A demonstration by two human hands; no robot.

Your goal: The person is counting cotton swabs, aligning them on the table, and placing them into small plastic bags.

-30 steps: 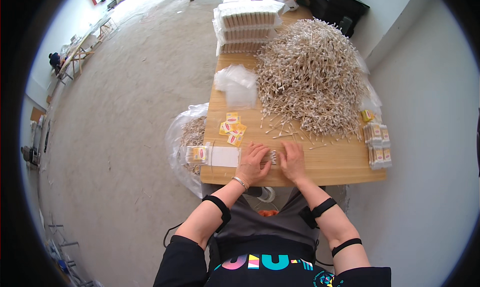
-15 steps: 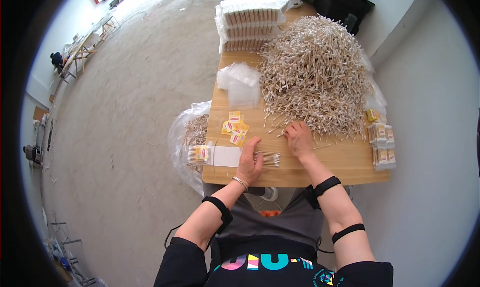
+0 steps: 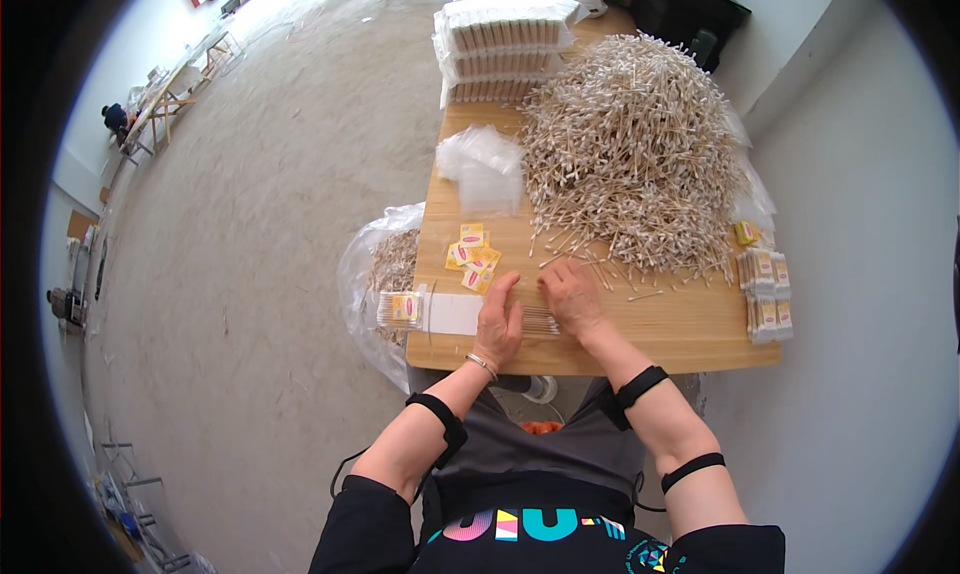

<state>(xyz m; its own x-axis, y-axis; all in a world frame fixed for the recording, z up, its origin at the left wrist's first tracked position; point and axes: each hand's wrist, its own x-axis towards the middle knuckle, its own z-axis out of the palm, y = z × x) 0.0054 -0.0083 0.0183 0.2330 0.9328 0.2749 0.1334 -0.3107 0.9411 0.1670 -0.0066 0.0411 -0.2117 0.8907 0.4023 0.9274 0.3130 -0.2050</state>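
A flat row of cotton swabs [image 3: 541, 321] lies near the table's front edge. Over its left end my left hand [image 3: 498, 322] rests on its side, fingers stretched and thumb apart, covering part of the row. A white card strip [image 3: 452, 314] runs out from under that hand to the left. Just above the row's right end is my right hand [image 3: 571, 296], its fingers pinched together on cotton swabs, mostly hidden by the fingers. Behind it rises a big heap of loose cotton swabs [image 3: 635, 154], with a few strays around its front.
Yellow printed cards [image 3: 473, 257] and clear plastic bags [image 3: 484, 169] lie left of the heap. A filled pack [image 3: 399, 308] sits at the left edge, above a sack of swabs [image 3: 390, 264]. Stacked packs [image 3: 505, 49] stand behind; small packs [image 3: 766, 294] line the right edge.
My right hand has moved left and slightly toward me, from the front of the heap to the row of swabs. My left hand stays nearly in place.
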